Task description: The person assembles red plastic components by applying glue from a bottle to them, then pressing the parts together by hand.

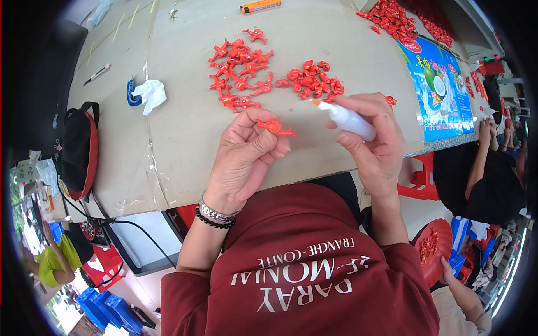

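Observation:
Between the thumb and fingers of my left hand (246, 151) is a small red plastic figure (276, 128) with limb-like ends. My right hand (376, 134) grips a small white squeeze bottle (354, 123), its narrow orange-brown tip pointing left and away from me, apart from the figure. Beyond my left hand lies a loose group of similar red figures (241, 70) with stubby limbs. To their right is a pile of smaller, rounded red pieces (314, 80). A lone red piece (391, 101) shows just behind my right hand.
The table (185, 129) carries a crumpled white tissue (150, 95), a pen-like knife (98, 74), an orange box-like stick (260, 6), a black-and-red bag (80, 151) and a blue printed sheet (440, 89). More red pieces (395, 22) heap far right. Another person holds a red basin (434, 249).

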Demonstrator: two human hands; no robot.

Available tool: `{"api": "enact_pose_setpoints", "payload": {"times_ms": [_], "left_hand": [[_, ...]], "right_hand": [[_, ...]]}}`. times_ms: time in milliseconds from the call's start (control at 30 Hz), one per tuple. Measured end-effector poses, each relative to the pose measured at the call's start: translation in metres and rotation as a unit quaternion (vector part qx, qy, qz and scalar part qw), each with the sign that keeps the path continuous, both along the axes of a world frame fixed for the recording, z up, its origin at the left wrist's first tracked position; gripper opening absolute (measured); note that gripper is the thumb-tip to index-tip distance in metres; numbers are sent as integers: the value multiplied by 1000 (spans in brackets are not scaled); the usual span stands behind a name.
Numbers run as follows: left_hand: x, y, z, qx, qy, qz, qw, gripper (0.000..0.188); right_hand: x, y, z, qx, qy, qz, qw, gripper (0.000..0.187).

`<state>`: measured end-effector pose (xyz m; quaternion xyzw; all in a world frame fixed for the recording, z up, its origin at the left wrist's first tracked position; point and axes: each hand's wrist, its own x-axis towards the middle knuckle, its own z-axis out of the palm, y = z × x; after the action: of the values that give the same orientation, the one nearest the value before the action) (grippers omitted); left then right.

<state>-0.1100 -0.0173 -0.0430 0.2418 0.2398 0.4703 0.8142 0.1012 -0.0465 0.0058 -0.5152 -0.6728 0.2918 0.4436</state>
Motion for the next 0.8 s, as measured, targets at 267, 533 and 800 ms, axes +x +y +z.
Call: {"api": "enact_pose_setpoints", "payload": {"times_ms": [267,533,800], "left_hand": [[2,-6,-7,3,-86,-30,996,20],[1,-6,-10,56,-89,-48,993,18],[1,-8,-9,56,-75,-47,995,16]], "right_hand": [[-7,-5,-7,97,157,-33,982,37],[-11,-5,0,198,9,6,980,32],[-12,-6,-3,221,-49,32,974,33]]}}
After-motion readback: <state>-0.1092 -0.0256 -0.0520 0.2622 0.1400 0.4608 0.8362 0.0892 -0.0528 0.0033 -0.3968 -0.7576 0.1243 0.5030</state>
